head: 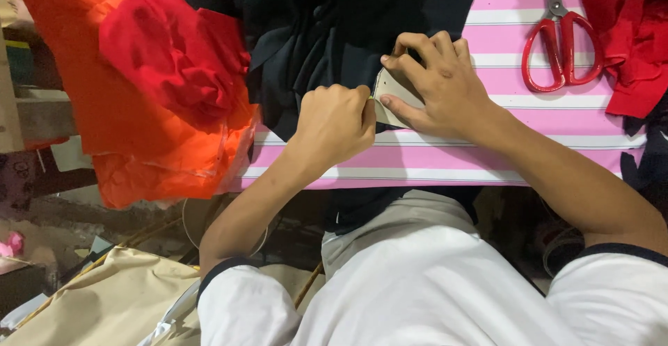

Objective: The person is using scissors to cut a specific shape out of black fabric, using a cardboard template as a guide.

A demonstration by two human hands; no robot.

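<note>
From the head view, both hands work at the middle of a table covered in a pink cloth (501,82) with white stripes. The left hand (334,120) is curled into a fist, knuckles up, its fingers closed at the near-left edge of a small beige card (391,89); whether it pinches the card itself or the dark fabric (334,26) beside it cannot be told. The right hand (438,82) lies over the card's right side, fingers bent and spread, thumb along the card's near edge, pressing it down onto the dark fabric. The card sits at the near-right corner of that fabric, partly on it and partly over the striped cloth.

The dark fabric is a crumpled heap reaching from the hands to the far edge. Left of it lies a red cloth (174,54) bunched on top of an orange sheet (104,123) that hangs over the table's left edge. At the far right, red-handled scissors (562,47) lie closed on the stripes, blades pointing away, just beside more red fabric (633,47) at the right edge.
</note>
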